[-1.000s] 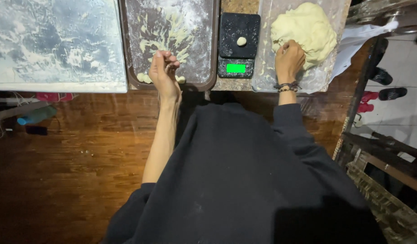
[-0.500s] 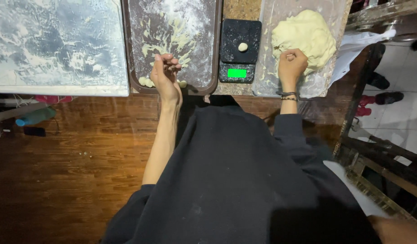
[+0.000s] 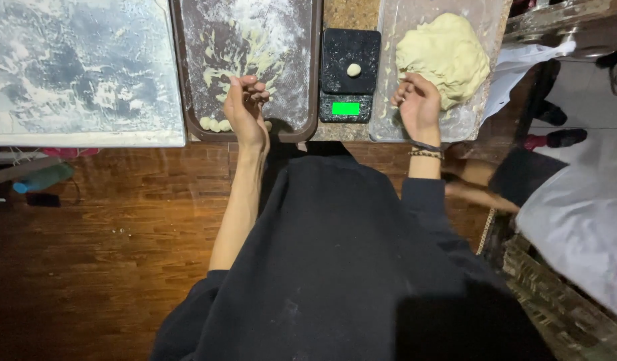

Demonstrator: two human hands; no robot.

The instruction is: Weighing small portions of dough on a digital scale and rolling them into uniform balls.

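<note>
1. Left hand (image 3: pixel 245 107) hovers over the floured tray (image 3: pixel 308 80) left of the scale (image 3: pixel 349 73), fingers pinched; contents hidden.
2. Right hand (image 3: pixel 419 105), loosely curled, touches the dough mound (image 3: pixel 445 53) right of the scale; the mound's bottom-left edge is hidden behind it.

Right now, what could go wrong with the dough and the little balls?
The small dough balls lie at the near edge of the floured brown tray, beside the left hand, so a nudge might roll them off. The right hand touches the big dough lump, which may stick to its fingers. The dough piece on the scale could roll.
</note>
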